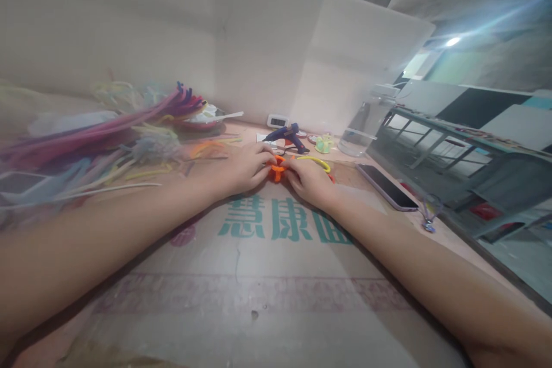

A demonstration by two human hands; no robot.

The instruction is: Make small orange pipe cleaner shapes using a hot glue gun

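Between my two hands, near the middle of the view, is a small orange piece [277, 172] with a loop at its top. My left hand [255, 167] grips its left side with the fingertips. My right hand [307, 177] pinches it from the right. A yellow curved strip [318, 162] and a bit of red show just behind my right hand. Both forearms reach over a printed board [259, 293] with green characters. The fingertips hide part of the orange piece.
Colourful fuzzy stems [107, 126] pile up at the left. A dark blue glue gun [287, 137], a small digital display [278, 121] and a yellow-green item [323, 144] lie behind my hands. A clear jar [362, 126], a phone [387, 186] and a keyring [428, 224] are at the right.
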